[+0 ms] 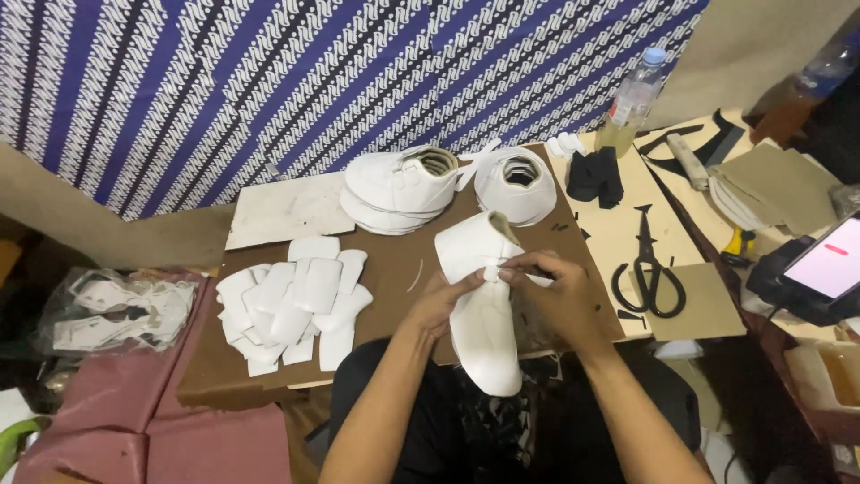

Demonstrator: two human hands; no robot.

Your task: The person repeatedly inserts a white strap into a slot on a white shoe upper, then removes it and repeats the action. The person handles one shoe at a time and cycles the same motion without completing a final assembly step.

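Observation:
A white shoe upper (485, 314) lies lengthwise over the front edge of the brown work board (394, 260). My left hand (442, 300) grips its left side near the middle. My right hand (557, 294) pinches a small white tab at the top of the same upper, fingertips nearly touching those of the left hand. To the left, a heap of several white cut pieces (291, 300) is spread on the board. Two stacks of finished white uppers (399, 186) (518, 184) sit at the board's far edge.
Black scissors (649, 269) lie on a tan board at right, beyond a black fabric piece (594, 175) and a clear bottle (633, 100). A lit phone (829, 264) rests far right. A plastic bag of white pieces (116, 309) sits left. Patterned blue cloth hangs behind.

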